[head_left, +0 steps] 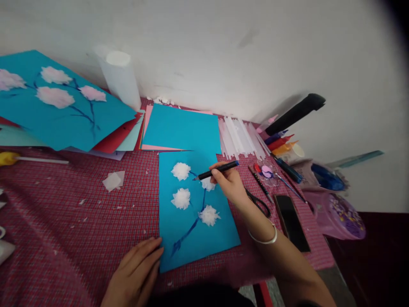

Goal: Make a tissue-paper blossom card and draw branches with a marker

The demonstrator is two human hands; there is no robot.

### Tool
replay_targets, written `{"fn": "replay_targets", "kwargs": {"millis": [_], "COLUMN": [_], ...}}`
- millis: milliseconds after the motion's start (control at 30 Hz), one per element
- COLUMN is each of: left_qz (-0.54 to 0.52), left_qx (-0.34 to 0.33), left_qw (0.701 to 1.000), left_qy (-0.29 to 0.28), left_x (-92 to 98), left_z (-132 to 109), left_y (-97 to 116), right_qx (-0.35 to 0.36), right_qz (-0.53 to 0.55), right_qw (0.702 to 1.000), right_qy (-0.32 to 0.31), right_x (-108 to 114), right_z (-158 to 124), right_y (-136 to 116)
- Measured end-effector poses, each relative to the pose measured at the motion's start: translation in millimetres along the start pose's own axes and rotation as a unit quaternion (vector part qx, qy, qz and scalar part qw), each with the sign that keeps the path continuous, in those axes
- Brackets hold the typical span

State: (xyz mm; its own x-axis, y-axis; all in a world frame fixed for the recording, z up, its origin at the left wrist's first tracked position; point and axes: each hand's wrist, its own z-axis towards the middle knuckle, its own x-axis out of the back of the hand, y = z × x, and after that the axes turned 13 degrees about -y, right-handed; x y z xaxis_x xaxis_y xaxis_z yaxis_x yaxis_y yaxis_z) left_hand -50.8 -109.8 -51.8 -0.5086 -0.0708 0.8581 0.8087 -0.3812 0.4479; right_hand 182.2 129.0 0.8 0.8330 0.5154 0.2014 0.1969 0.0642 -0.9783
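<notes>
A blue paper sheet [179, 230] lies on the red checked tablecloth [79, 221] in front of me, with several white tissue flowers [181, 198] glued along a dark blue painted branch [188, 232]. My right hand [228, 183] is closed round a black marker [217, 170], whose tip points left beside the upper flowers. Flat on the cloth, my left hand [137, 273] rests with fingers stretched out, its fingertips touching the sheet's lower left corner.
A finished blue flower picture [60, 102] tops a pile of coloured papers at far left. A white roll [119, 76], another blue sheet [182, 128] and white strips [239, 136] lie behind. Scissors [258, 202], a phone [290, 221], pens and a purple box [338, 215] crowd the right.
</notes>
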Motion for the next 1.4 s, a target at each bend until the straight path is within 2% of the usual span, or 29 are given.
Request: {"fn": "replay_targets", "kwargs": {"millis": [267,633,833,900,1000,1067,1267,1400], "left_qz": [-0.009,-0.020,-0.023,-0.022,-0.018,-0.017,-0.015,-0.040], "left_qx": [-0.004,0.017,0.019,0.022,0.023,0.025,0.036,0.058], "left_qw": [1.000,1.000,1.000,1.000,1.000,1.000,0.999,0.997], "left_qy": [-0.018,-0.001,-0.006,-0.003,0.000,0.000,-0.014,-0.034], "left_x": [-1.8,1.0,-3.5,-3.3,-3.6,-5.8,-19.7,-20.8], "left_z": [-2.5,3.5,-0.3,-0.4,-1.3,-3.6,-15.1,-21.6], "left_y": [-1.9,4.8,3.1,3.1,2.5,1.1,-3.3,-1.7], "right_qx": [0.019,0.061,0.067,0.065,0.063,0.060,0.056,0.058], "right_qz": [-0.040,-0.084,-0.071,-0.047,0.017,0.042,0.078,0.119], "right_qw": [0.998,0.990,0.988,0.993,0.998,0.995,0.991,0.986], "right_qy": [-0.045,-0.100,-0.123,-0.091,0.013,0.061,0.092,0.102], "right_x": [-13.0,-21.0,-10.9,-1.9,12.0,18.8,25.3,28.0], "right_z": [-1.2,-4.8,-11.2,-17.0,-25.2,-28.5,-28.3,-25.3], "right_y": [-2.4,-5.2,-14.4,-13.2,-5.1,2.0,16.0,21.7]}}
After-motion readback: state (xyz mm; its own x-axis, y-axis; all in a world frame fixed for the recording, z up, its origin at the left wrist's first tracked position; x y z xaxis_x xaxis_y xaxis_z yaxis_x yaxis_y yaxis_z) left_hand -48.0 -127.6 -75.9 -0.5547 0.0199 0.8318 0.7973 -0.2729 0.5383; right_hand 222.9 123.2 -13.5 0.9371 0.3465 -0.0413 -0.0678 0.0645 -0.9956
